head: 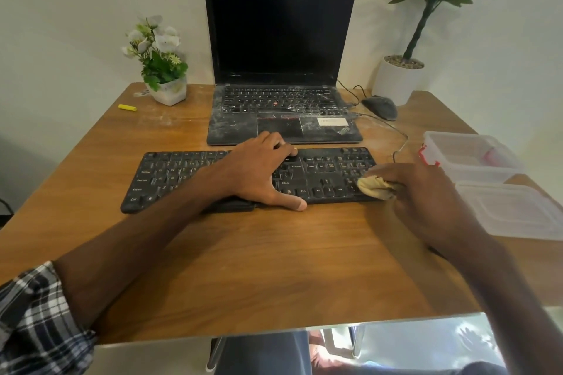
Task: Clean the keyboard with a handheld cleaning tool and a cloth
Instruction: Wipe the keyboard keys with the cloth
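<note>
One wooden table [274, 253] fills most of the view. At its far middle stands an open laptop [280, 39], its screen dark and its keys and palm rest dusted with white powder. A tall green plant [426, 9] in a white pot stands off the far right corner. The black keyboard [320, 173] lies flat just near of the laptop, running left to right across the middle of the table. At the right edge sits a clear plastic box [469, 155], with its lid [511, 210] lying just near of it.

The left hand [259, 173] rests palm down across the middle of the keyboard. Its fingers are spread and reach to the far edge, its thumb lies along the near edge, and it grasps nothing. The right hand [426, 192] has its fingers curled round a bunched tan cloth [374, 187], which touches the near right corner of the keyboard.

A small pot of white flowers [161, 70] stands at the far left. A dark mouse [380, 106] lies right of the laptop, and a short yellow stick [127, 107] lies left of the flowers.
</note>
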A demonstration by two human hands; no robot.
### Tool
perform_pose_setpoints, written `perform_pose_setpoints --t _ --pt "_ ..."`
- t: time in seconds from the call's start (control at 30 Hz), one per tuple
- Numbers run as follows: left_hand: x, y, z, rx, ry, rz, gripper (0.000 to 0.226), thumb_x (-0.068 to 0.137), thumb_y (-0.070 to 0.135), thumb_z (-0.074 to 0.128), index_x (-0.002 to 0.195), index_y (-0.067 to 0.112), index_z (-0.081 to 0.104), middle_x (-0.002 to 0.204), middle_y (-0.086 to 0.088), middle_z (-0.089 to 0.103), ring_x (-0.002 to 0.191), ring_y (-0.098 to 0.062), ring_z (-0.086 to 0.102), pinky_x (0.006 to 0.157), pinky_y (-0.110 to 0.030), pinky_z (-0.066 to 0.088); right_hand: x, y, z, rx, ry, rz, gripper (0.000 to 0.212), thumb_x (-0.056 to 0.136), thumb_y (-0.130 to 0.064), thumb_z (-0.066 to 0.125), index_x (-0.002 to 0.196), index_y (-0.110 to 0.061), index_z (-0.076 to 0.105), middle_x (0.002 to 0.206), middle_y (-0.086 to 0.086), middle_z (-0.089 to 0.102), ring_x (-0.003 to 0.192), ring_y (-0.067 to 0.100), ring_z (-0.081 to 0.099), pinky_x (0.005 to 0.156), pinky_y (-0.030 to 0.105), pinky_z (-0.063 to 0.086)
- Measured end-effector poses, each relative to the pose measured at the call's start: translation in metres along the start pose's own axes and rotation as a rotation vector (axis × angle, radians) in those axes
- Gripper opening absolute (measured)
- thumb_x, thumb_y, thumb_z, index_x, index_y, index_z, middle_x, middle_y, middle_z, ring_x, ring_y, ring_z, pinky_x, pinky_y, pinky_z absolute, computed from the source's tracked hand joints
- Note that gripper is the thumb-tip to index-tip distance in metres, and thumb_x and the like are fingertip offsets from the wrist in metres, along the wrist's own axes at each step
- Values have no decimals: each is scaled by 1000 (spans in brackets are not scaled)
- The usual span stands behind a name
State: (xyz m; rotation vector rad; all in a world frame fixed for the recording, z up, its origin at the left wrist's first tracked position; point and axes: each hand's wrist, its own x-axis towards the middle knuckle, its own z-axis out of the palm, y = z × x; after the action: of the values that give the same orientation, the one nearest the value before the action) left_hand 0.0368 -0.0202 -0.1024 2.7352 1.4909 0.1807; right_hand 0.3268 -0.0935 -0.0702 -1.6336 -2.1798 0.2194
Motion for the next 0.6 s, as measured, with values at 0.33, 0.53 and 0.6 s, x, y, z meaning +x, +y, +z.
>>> perform_pose_setpoints --t 0.33,0.53,0.6 --pt "0 1 -1 0 -25 -12 122 65 97 56 159 24 33 151 5 38 133 -14 38 104 -34 40 -12 15 7 -25 59 203 29 80 -2 64 101 -20 74 79 2 70 73 24 61 65 44 52" --pt "0 1 -3 -14 -54 -19 123 66 97 55 162 24 31 155 6 35 137 -15 36 104 -35 39 -12 8 0 -142 -30 208 45 81 1 61 119 -18 73 94 10 74 81 28 64 68 44 55" --pt "1 2 -3 -10 -60 -27 124 65 97 55 162 24 30 157 6 34 138 -14 36 104 -34 39 -15 8 -1 -100 -10 192 38 81 -2 64 114 -19 75 92 5 74 79 24 65 65 44 54"
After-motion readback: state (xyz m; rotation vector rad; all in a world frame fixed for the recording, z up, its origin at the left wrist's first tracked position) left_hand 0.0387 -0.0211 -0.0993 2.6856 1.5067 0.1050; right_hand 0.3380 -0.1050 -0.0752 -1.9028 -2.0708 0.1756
